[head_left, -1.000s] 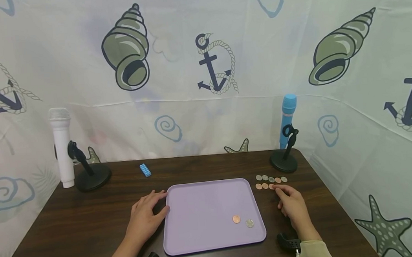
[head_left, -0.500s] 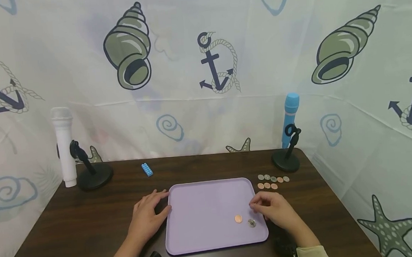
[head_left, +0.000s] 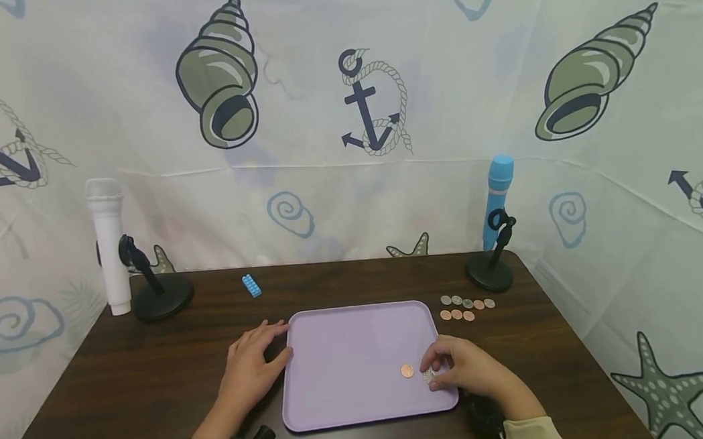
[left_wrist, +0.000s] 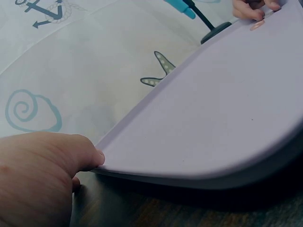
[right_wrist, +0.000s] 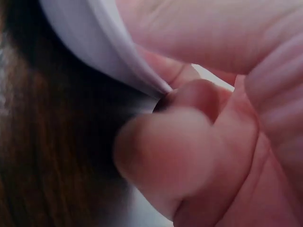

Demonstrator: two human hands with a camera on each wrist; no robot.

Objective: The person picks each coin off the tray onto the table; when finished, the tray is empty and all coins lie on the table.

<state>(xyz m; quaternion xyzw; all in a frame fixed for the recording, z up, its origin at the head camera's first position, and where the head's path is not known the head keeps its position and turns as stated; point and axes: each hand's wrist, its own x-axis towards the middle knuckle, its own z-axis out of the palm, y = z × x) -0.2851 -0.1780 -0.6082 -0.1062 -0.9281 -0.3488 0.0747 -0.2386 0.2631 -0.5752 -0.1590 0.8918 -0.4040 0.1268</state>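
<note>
A lavender tray [head_left: 357,311] lies in the middle of the dark wooden table [head_left: 125,374]. A copper coin [head_left: 406,370] lies near its front right corner. Just right of it, my right hand [head_left: 431,370] curls its fingertips down and pinches a silver coin [head_left: 429,376]. The right wrist view is a blurred close-up of fingers [right_wrist: 165,151] pressed together by the tray rim [right_wrist: 94,42]. My left hand [head_left: 282,343] lies flat on the table, fingers against the tray's left edge. Its thumb [left_wrist: 71,156] touches the tray [left_wrist: 227,109] in the left wrist view.
Two short rows of coins [head_left: 467,308] lie right of the tray. A blue microphone [head_left: 495,200] on a black stand is at back right, a white microphone [head_left: 108,244] on a stand at back left. A blue brick [head_left: 251,285] lies behind the tray. A printed curtain surrounds the table.
My right hand left the coin rows, crossed over the tray's right edge and came down beside the copper coin. The left hand stayed at the tray's left edge.
</note>
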